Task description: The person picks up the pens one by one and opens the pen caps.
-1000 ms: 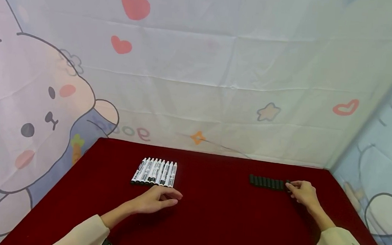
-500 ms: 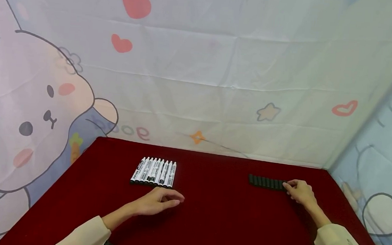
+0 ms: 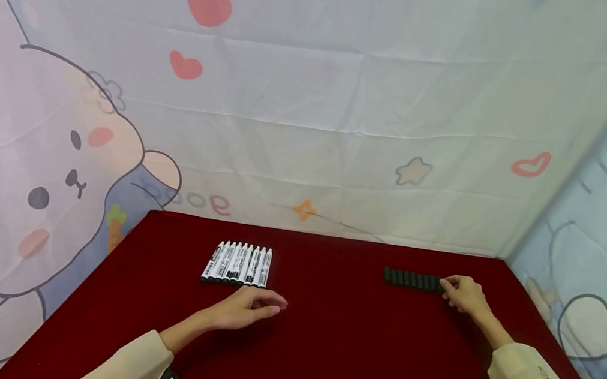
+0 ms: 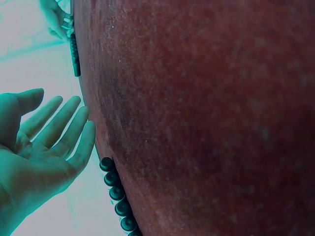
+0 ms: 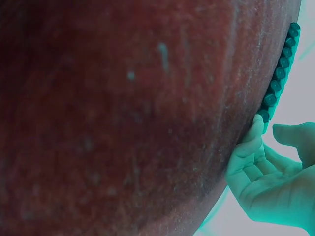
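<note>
My right hand (image 3: 464,295) is at the right end of a row of short black cylinders (image 3: 409,279); their exact kind is hard to tell. In the right wrist view a fingertip touches the nearest black cylinder (image 5: 264,116), and the thumb (image 5: 288,133) stands apart from it. Over the cloth, the left hand (image 3: 241,308) hovers loosely with relaxed fingers and nothing held. Just beyond it lies a tight side-by-side row of white markers (image 3: 237,264), black ends toward me. Those round black ends (image 4: 117,193) also show in the left wrist view.
A dark red cloth (image 3: 334,336) covers the table. Behind it hangs a pale printed curtain (image 3: 301,93) with hearts and a rabbit, and a second printed curtain (image 3: 596,251) closes off the right side.
The right hand has moved slightly left; the end cylinder, slightly apart from the row a second ago, now lies against the others. The left hand has barely moved.
</note>
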The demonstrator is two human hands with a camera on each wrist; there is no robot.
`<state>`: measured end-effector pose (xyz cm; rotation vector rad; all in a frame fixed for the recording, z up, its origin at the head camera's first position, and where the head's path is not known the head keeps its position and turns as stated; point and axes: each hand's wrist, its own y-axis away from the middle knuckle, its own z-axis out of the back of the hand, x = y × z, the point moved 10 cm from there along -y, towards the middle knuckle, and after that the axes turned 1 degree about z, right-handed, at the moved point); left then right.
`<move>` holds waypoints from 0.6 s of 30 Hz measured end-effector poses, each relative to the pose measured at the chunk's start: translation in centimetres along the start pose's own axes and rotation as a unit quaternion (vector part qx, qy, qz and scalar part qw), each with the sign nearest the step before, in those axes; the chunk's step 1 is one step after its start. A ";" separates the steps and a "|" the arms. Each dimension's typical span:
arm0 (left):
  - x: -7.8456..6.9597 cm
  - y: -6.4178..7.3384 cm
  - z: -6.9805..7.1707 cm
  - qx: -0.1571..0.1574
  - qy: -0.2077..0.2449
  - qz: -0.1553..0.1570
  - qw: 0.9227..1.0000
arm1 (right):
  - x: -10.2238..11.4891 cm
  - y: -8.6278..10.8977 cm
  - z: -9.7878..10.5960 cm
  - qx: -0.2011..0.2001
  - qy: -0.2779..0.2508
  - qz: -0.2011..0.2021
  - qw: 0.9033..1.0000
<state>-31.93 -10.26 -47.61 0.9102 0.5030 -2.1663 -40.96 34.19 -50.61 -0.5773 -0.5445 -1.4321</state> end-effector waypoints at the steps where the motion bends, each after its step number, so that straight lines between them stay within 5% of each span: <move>1: -0.1 0.0 0.1 -0.001 -0.001 -0.002 1.000 | 0.0 0.0 0.0 0.003 0.001 -0.002 1.000; 18: 0.8 0.1 1.7 -0.041 -0.005 0.012 0.999 | 1.6 1.1 1.3 0.016 0.008 0.034 0.999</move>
